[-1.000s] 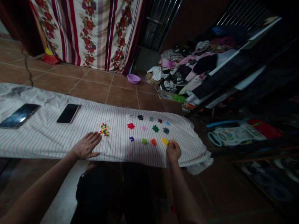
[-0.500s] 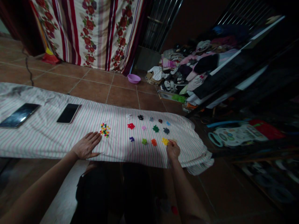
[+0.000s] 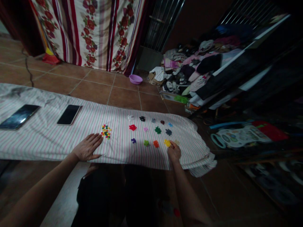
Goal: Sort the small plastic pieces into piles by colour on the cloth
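Note:
My left hand point(image 3: 87, 147) lies flat on the striped cloth with its fingers stretched out. Its fingertips are beside a mixed pile of small red, yellow, green and white pieces point(image 3: 105, 131). At the right, the fingers of my right hand point(image 3: 174, 152) are pinched together at the edge of a small yellow pile point(image 3: 167, 143); whatever is between the fingertips is hidden. Small piles sorted by colour lie in rows, among them orange point(image 3: 155, 143), light green point(image 3: 146, 143), purple point(image 3: 133, 141), red point(image 3: 133, 127), dark green point(image 3: 157, 130) and black point(image 3: 142, 119). A pale beige pile point(image 3: 176, 142) shows just past my right fingers.
A phone point(image 3: 69, 114) and a larger dark-screened device point(image 3: 20, 116) rest on the cloth point(image 3: 92, 110) at the left. Beyond it, a purple basin point(image 3: 135, 79) stands on the tiled floor. Clothes are heaped point(image 3: 189, 69) at the back right.
My right hand has shifted slightly left along the yellow pile, and the pale beige pile behind its fingers now shows. My left hand has stayed in place.

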Demonstrator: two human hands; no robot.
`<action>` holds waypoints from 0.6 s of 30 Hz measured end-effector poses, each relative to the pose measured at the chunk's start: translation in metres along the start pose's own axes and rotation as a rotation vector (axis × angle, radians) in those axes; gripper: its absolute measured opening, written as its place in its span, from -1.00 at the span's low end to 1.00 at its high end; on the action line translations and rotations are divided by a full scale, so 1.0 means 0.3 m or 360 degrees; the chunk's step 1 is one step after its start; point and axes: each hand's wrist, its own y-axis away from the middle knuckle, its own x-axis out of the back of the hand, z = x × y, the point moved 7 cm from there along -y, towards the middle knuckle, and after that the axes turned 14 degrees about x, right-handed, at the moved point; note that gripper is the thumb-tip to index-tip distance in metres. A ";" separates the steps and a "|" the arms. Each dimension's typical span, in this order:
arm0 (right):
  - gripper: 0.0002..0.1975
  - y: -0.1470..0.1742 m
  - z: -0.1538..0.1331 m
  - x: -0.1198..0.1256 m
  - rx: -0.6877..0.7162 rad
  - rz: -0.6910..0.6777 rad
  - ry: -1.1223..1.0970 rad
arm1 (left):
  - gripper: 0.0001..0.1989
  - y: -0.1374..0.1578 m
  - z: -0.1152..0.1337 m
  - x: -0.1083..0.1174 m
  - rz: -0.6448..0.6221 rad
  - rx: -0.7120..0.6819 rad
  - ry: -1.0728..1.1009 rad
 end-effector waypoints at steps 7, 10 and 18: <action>-0.48 0.006 -0.005 0.002 0.0021 0.0036 0.0009 | -0.24 0.001 -0.003 -0.001 -0.0016 0.0012 0.0008; -0.46 0.004 -0.008 -0.004 0.0065 -0.0029 0.0060 | -0.24 -0.002 0.000 0.006 0.0003 0.0005 0.0010; -0.46 0.010 -0.017 -0.006 0.0150 -0.0011 0.0081 | -0.24 -0.008 0.016 0.023 0.0046 -0.0053 -0.0101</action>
